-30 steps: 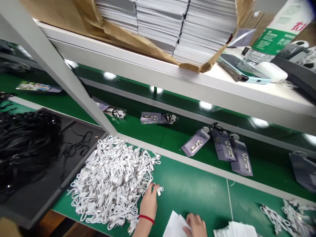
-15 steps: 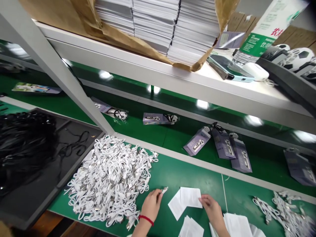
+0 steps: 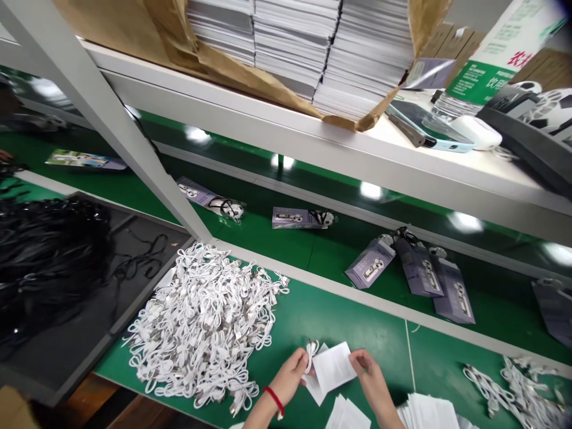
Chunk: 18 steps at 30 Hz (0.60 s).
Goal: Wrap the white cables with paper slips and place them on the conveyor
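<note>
A small bundled white cable (image 3: 311, 351) is pinched in my left hand (image 3: 288, 376), which wears a red band at the wrist. My right hand (image 3: 369, 374) grips the right edge of a folded white paper sheet (image 3: 334, 366). The sheet's left side meets the cable and my left fingers. Under it lies another white sheet (image 3: 315, 390), partly hidden. A big heap of bundled white cables (image 3: 205, 328) covers the green bench left of my hands. Nearer me rest more white papers (image 3: 347, 414), and a paper stack (image 3: 431, 412) sits beside my right forearm.
A second pile of white cables (image 3: 522, 393) lies at the right. On the left, a dark tray (image 3: 134, 280) holds black straps. Beyond the bench rail, purple boxes (image 3: 370, 265) lie on a green surface. Overhead, a white shelf (image 3: 268, 113) carries paper stacks, a phone and a bottle.
My left hand has moved right with the cable, up to the papers. My right hand has lifted and tilted the sheet towards it. The whole view has shifted slightly.
</note>
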Motion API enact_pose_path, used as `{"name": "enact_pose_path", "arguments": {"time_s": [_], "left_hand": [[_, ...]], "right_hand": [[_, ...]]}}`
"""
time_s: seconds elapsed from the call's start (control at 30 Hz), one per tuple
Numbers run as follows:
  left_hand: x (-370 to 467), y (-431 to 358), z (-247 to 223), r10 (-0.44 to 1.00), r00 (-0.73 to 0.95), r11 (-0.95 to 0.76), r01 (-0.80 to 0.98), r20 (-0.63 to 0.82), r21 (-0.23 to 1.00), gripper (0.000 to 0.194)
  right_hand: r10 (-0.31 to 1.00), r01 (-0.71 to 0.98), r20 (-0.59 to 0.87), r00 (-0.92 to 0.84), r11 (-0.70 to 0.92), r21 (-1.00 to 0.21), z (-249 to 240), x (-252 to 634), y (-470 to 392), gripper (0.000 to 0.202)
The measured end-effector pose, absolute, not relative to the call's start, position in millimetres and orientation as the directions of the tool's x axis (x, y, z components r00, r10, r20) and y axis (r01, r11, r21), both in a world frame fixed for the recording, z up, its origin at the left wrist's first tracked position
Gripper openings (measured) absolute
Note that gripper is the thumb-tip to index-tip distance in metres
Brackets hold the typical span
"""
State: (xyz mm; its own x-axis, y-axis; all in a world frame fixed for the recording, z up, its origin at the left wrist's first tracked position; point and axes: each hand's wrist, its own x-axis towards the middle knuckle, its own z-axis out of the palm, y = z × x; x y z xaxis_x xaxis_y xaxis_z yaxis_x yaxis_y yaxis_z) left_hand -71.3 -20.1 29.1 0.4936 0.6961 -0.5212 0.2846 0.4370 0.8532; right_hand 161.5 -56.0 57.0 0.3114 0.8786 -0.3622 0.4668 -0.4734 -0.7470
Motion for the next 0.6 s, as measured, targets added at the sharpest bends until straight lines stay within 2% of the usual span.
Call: {"name": "enact_pose_path", "arguments": {"time_s": [0.13,0.23,0.3,0.37,0.5,0.6], "left_hand": [[-74.2,-29.3,30.8,0.619,0.591,0.390,0.339,-0.516,0.856,0.035],[-72.5,-37.1,30.6,0.575,0.605,0.406,0.374,-0.551,0.834,0.029],[-71.9,-37.4,30.3,0.602,0.552,0.422,0.392,-0.576,0.817,0.027],[-74.3,-32.7,30.2,0.658,0.464,0.431,0.415,-0.593,0.802,0.027],[-86.4,-19.6,30.8,0.787,0.279,0.389,0.468,-0.550,0.794,0.024],[-93.6,-17.7,30.7,0.833,0.207,0.366,0.489,-0.513,0.792,0.019]], "right_hand": [[0.860,0.608,-0.338,0.381,-0.509,-0.610,52.0,168.5,-68.9,0.017],[0.902,0.744,-0.257,0.347,-0.432,-0.510,53.5,154.6,-70.7,0.023],[0.950,0.825,-0.251,0.186,-0.290,-0.485,56.4,135.5,-63.1,0.029],[0.947,0.871,-0.304,0.102,-0.233,-0.433,58.7,113.6,-51.1,0.032],[0.891,0.893,-0.396,0.221,-0.348,-0.284,57.4,84.6,-30.7,0.044],[0.869,0.863,-0.433,0.241,-0.396,-0.313,52.7,83.2,-25.9,0.038]]}}
